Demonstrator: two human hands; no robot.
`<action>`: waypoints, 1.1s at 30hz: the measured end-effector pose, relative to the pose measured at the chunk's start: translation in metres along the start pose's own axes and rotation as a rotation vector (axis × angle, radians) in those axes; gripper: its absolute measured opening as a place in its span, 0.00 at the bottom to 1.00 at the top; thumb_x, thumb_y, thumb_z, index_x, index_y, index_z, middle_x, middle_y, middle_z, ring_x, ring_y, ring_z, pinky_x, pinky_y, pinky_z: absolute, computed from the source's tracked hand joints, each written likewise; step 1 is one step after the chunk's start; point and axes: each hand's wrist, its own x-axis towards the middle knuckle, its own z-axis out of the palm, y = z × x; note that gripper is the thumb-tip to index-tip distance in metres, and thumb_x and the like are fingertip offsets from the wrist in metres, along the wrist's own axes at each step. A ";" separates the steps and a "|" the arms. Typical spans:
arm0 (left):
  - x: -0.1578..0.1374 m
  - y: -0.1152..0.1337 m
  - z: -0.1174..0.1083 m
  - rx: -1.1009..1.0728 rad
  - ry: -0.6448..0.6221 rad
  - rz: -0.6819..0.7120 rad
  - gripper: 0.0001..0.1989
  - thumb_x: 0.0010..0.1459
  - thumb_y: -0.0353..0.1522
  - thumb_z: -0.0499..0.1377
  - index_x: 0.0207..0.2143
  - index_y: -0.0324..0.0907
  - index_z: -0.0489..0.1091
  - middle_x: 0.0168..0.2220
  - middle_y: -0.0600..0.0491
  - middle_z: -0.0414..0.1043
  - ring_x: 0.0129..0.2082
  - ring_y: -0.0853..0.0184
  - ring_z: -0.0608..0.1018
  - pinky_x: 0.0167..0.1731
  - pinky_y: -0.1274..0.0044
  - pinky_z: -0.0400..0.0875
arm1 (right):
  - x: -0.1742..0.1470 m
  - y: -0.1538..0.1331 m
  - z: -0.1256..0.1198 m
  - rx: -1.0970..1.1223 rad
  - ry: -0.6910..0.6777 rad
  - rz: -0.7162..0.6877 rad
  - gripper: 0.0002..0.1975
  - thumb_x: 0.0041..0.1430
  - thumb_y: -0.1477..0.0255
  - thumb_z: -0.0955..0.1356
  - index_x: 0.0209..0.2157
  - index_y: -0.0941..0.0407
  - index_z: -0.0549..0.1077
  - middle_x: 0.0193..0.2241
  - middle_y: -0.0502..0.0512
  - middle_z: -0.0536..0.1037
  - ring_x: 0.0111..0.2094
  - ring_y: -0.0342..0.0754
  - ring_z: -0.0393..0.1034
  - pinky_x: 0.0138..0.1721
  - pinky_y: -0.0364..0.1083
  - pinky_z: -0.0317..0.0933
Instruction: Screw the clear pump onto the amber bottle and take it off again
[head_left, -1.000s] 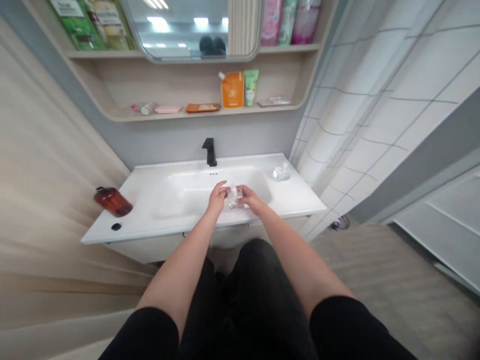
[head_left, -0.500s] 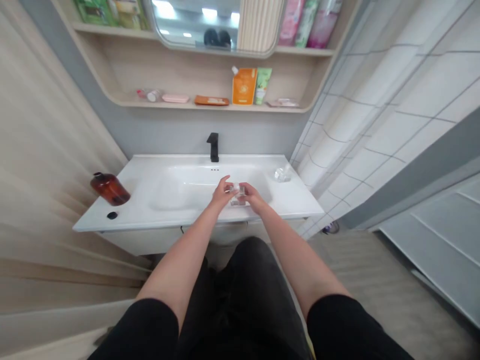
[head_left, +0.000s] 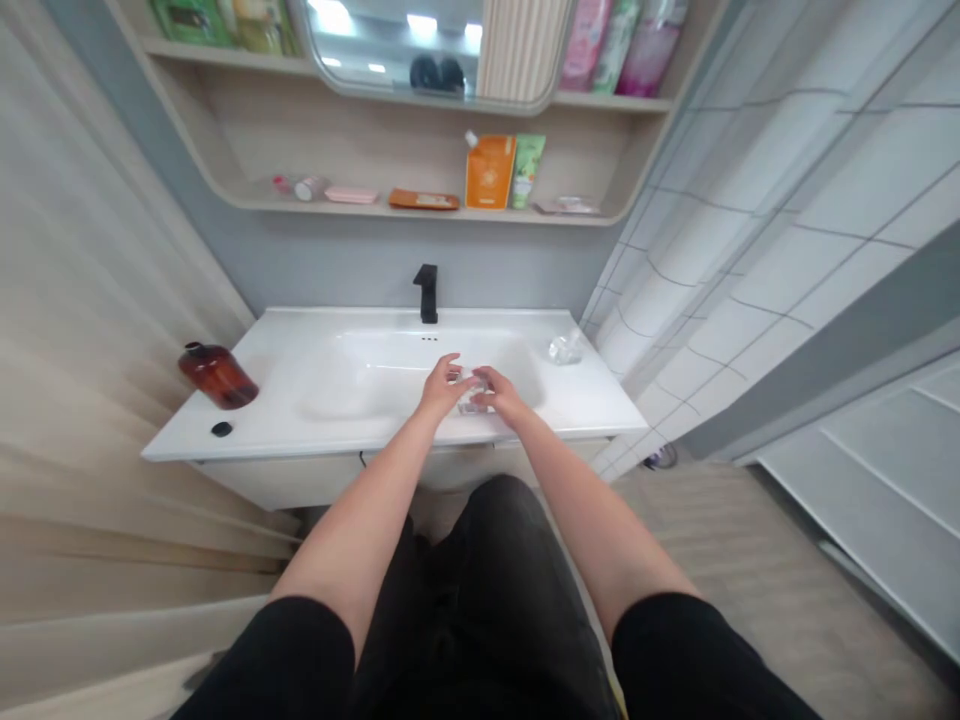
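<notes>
My left hand [head_left: 441, 389] and my right hand [head_left: 498, 396] meet over the front edge of the white sink [head_left: 360, 385]. Between their fingers sits a small clear container [head_left: 472, 393], gripped from both sides and mostly hidden by the fingers. A black faucet [head_left: 427, 293] stands at the back of the basin, straight ahead of the hands.
An amber bottle [head_left: 217, 375] lies on the counter's left end beside a small black cap [head_left: 221, 429]. A clear glass object [head_left: 563, 347] rests at the right end. The shelf [head_left: 420, 207] above carries pouches, tubes and small items. A tiled wall stands on the right.
The view has shifted slightly since one second ago. Both hands stay at the clear container, the left fingers shifting a little on its top.
</notes>
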 end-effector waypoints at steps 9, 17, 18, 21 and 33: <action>0.000 0.001 -0.003 -0.135 -0.045 -0.059 0.35 0.52 0.34 0.66 0.64 0.48 0.69 0.48 0.50 0.77 0.42 0.62 0.81 0.46 0.68 0.76 | -0.001 -0.004 0.002 0.013 -0.001 0.042 0.30 0.45 0.61 0.79 0.51 0.49 0.76 0.42 0.51 0.81 0.44 0.55 0.74 0.52 0.55 0.69; -0.002 0.006 -0.001 -0.008 0.024 0.009 0.32 0.47 0.35 0.75 0.57 0.44 0.78 0.33 0.57 0.75 0.38 0.64 0.79 0.51 0.68 0.76 | -0.001 -0.009 0.004 -0.139 0.009 0.007 0.32 0.42 0.62 0.81 0.51 0.50 0.78 0.48 0.53 0.83 0.49 0.58 0.75 0.58 0.57 0.66; -0.003 0.007 -0.002 -0.024 0.006 -0.003 0.33 0.48 0.37 0.75 0.58 0.43 0.78 0.33 0.56 0.76 0.37 0.64 0.79 0.51 0.68 0.76 | -0.002 -0.009 0.003 -0.124 0.001 0.008 0.31 0.42 0.62 0.81 0.50 0.50 0.78 0.49 0.54 0.83 0.49 0.58 0.75 0.58 0.57 0.66; -0.003 0.007 -0.003 -0.074 -0.057 -0.026 0.38 0.51 0.41 0.75 0.64 0.42 0.75 0.37 0.52 0.81 0.40 0.60 0.81 0.52 0.65 0.75 | -0.002 -0.007 0.001 -0.064 -0.006 0.010 0.30 0.44 0.61 0.80 0.50 0.50 0.78 0.48 0.54 0.82 0.48 0.57 0.74 0.56 0.56 0.65; 0.007 -0.006 0.001 0.052 0.077 -0.188 0.23 0.63 0.44 0.65 0.58 0.49 0.74 0.52 0.46 0.81 0.50 0.57 0.82 0.46 0.67 0.78 | -0.036 -0.010 -0.041 -0.224 0.581 0.014 0.39 0.46 0.50 0.79 0.56 0.52 0.71 0.57 0.63 0.79 0.55 0.61 0.73 0.61 0.58 0.66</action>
